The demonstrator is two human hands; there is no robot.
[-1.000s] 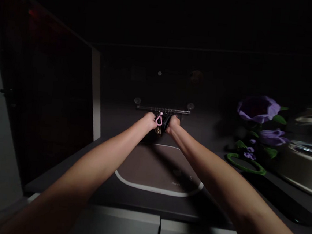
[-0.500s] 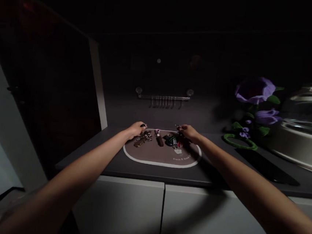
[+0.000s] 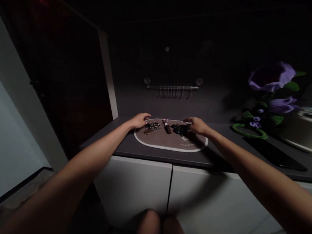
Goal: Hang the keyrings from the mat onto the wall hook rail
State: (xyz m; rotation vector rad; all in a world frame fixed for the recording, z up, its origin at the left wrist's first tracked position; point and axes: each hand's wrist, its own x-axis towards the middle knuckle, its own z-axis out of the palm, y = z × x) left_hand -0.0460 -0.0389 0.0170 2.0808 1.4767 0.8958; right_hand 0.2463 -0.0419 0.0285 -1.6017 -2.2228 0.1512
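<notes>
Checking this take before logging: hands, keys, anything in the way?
Left hand open beside metal keys. Right hand open over dark key bunch. Brown fob between them, all on oval mat.

One left hand [image 3: 139, 121] and one right hand [image 3: 197, 126] are counted at the centre of the frame, beside one oval mat [image 3: 170, 145]. Three items are seen on the mat: one bunch of metal keys [image 3: 151, 127], one pink-topped leather key fob [image 3: 167, 127] and one dark key bunch [image 3: 181, 129]. One hook rail [image 3: 172, 86] is seen above. At right, one large purple artificial flower [image 3: 270, 76], one smaller purple artificial flower [image 3: 282, 105], one green loop [image 3: 250, 131] and one metal pot [image 3: 309, 131] are counted. Two cabinet doors [image 3: 132, 188] [image 3: 205, 206] are seen along the bottom of the frame.
</notes>
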